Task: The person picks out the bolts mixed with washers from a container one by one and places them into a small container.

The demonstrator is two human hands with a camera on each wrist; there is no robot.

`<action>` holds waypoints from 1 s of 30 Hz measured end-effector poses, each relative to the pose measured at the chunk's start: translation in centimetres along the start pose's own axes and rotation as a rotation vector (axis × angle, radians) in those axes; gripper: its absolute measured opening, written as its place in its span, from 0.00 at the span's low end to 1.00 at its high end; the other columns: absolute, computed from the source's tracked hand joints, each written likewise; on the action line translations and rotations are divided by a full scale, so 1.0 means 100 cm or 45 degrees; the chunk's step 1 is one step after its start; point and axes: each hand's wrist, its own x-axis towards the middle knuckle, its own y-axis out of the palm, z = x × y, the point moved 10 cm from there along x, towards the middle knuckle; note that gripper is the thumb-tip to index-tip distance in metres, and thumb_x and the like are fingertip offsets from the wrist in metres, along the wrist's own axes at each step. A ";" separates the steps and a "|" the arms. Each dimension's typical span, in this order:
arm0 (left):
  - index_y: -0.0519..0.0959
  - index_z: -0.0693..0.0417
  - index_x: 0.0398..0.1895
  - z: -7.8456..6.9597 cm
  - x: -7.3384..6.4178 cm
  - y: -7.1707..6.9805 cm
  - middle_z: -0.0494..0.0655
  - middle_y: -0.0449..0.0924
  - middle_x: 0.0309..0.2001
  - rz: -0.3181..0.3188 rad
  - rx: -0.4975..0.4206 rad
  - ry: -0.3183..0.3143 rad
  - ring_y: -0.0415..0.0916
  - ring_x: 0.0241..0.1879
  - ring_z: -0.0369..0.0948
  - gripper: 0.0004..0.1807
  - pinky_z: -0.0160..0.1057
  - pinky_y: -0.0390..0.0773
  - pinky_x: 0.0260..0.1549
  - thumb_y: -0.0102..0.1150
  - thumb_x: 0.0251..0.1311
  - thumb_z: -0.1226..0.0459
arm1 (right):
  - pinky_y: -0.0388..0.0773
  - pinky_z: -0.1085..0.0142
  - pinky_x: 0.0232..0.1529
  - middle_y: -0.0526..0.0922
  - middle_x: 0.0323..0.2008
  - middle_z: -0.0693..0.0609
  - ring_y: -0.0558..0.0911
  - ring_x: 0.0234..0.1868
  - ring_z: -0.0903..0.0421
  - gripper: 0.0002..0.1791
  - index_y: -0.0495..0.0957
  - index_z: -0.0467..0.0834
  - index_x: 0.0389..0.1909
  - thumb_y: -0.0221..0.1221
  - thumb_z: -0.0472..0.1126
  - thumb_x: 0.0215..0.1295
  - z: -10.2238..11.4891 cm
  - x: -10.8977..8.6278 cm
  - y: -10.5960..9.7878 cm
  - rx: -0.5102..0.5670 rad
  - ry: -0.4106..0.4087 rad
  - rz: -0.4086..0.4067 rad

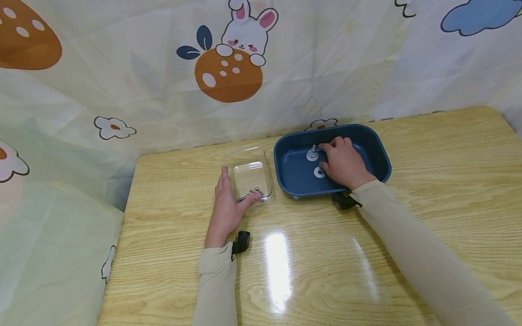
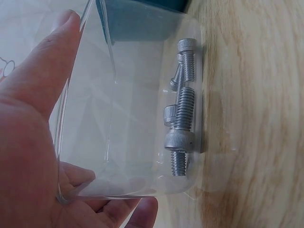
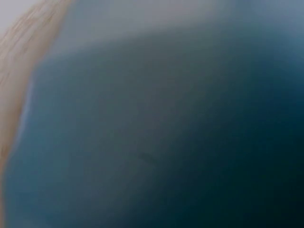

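Observation:
In the head view my left hand (image 1: 228,209) lies along the left side of a clear plastic box (image 1: 268,175), thumb stretched across its front edge. The left wrist view shows several metal socket-head bolts (image 2: 183,109) lying in the box (image 2: 133,118). My right hand (image 1: 346,164) reaches into a dark blue tray (image 1: 285,179). Its index fingertip is at a small metal piece (image 1: 313,149) standing over a washer (image 1: 312,156). The thumb, apart from the index finger, is near another washer (image 1: 319,172). The right wrist view is too blurred to show the fingers.
Box and tray stand side by side near the back edge of a wooden table (image 1: 320,271). Behind them hangs a patterned cloth (image 1: 153,79). Each wrist carries a black camera, such as the left one (image 1: 241,242).

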 end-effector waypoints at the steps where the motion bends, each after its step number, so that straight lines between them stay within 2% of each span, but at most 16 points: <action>1: 0.32 0.54 0.82 0.000 0.000 0.000 0.55 0.36 0.81 0.000 -0.003 -0.002 0.37 0.79 0.53 0.68 0.56 0.52 0.73 0.71 0.54 0.41 | 0.73 0.42 0.53 0.69 0.56 0.29 0.66 0.55 0.35 0.26 0.72 0.32 0.66 0.61 0.39 0.71 0.000 0.000 0.001 -0.011 -0.004 0.006; 6: 0.31 0.53 0.82 0.001 0.000 0.001 0.53 0.35 0.81 0.001 -0.002 -0.006 0.36 0.79 0.52 0.68 0.55 0.51 0.73 0.70 0.54 0.40 | 0.69 0.43 0.55 0.67 0.56 0.28 0.65 0.53 0.34 0.27 0.71 0.31 0.67 0.60 0.39 0.71 0.002 -0.001 0.005 -0.061 -0.030 0.025; 11: 0.31 0.53 0.82 0.001 0.000 0.001 0.54 0.35 0.81 0.003 0.006 -0.002 0.36 0.79 0.51 0.67 0.54 0.50 0.73 0.70 0.55 0.41 | 0.69 0.43 0.56 0.67 0.56 0.29 0.64 0.53 0.36 0.26 0.71 0.32 0.67 0.58 0.38 0.73 -0.001 0.000 0.007 -0.049 -0.003 0.036; 22: 0.31 0.53 0.82 0.002 0.000 0.001 0.53 0.35 0.81 0.005 -0.003 -0.006 0.36 0.79 0.51 0.68 0.54 0.50 0.73 0.70 0.55 0.41 | 0.73 0.42 0.54 0.72 0.55 0.31 0.68 0.54 0.36 0.20 0.76 0.34 0.62 0.58 0.35 0.72 -0.004 -0.002 0.003 -0.024 0.045 0.012; 30: 0.32 0.54 0.82 0.002 0.001 0.000 0.55 0.36 0.81 -0.001 -0.005 -0.001 0.37 0.79 0.52 0.68 0.55 0.51 0.73 0.70 0.54 0.41 | 0.76 0.41 0.53 0.79 0.52 0.33 0.75 0.55 0.36 0.17 0.80 0.37 0.59 0.58 0.32 0.70 -0.005 -0.001 0.001 -0.040 0.084 0.022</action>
